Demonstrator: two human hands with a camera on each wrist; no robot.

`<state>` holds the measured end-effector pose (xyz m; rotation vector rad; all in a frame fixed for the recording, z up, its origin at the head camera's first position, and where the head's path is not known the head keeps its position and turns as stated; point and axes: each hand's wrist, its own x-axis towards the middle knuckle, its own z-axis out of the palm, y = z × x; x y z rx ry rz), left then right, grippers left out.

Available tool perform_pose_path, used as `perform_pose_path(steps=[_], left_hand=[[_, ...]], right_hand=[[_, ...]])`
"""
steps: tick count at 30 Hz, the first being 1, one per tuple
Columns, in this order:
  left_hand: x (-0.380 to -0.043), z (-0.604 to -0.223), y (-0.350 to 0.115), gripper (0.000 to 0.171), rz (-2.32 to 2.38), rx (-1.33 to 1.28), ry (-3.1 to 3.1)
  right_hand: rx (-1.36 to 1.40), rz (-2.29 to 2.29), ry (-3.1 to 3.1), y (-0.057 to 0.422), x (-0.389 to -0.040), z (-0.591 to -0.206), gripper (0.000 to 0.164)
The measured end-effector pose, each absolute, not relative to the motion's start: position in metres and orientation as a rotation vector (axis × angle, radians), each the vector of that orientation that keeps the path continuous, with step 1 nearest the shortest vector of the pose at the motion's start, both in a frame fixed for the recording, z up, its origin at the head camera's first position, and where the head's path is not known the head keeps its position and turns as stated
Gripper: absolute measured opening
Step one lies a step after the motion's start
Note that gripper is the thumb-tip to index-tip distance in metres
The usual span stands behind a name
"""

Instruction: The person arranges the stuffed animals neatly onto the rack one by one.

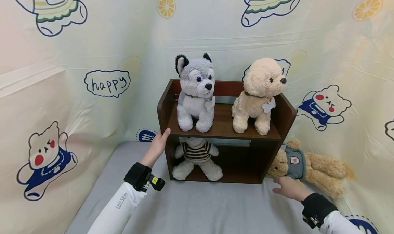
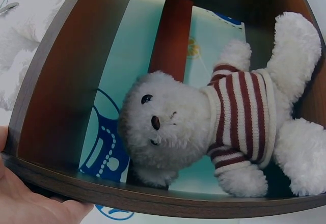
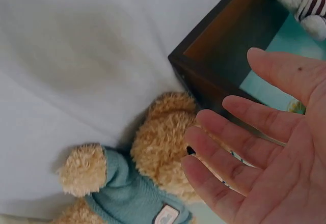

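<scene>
My left hand (image 1: 157, 146) grips the left side panel of a dark brown wooden shelf (image 1: 226, 135), thumb in front and fingers behind, as the left wrist view shows. On its top level sit a grey-and-white husky plush (image 1: 196, 94) and a cream puppy plush (image 1: 257, 97). A white teddy bear (image 2: 244, 117) in a striped sweater sits in the lower compartment; the shelf board partly hides its head in the head view. My right hand (image 1: 290, 188) holds nothing, its fingers spread beside a tan teddy bear (image 1: 323, 162) in a blue-green top lying right of the shelf.
A grey cloth (image 1: 197, 206) covers the surface under the shelf. Pale curtains (image 1: 107, 46) printed with cartoon bears and orange slices hang behind and at both sides, close to the tan bear's feet.
</scene>
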<state>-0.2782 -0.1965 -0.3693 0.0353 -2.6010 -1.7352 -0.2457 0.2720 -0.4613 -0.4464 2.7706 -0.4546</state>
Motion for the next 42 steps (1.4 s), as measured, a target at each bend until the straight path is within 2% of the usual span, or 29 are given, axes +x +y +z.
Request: perform_pose_path(steps=[8, 21, 30, 42], left_hand=[[-0.281, -0.373, -0.198, 0.067, -1.736, 0.023, -2.589], [-0.281, -0.373, -0.198, 0.067, -1.718, 0.030, -2.598], [-0.281, -0.374, -0.198, 0.068, -1.735, 0.000, -2.590], [-0.281, -0.374, -0.198, 0.068, -1.737, 0.016, -2.589]], right_hand=[[-0.494, -0.502, 2.780, 0.286, -0.249, -0.452, 0.048], [-0.529, -0.452, 2.874, 0.296, -0.254, -0.437, 0.047], [-0.554, -0.450, 2.951, 0.303, -0.258, -0.433, 0.061], [-0.526, -0.398, 3.008, 0.309, -0.268, -0.430, 0.065]])
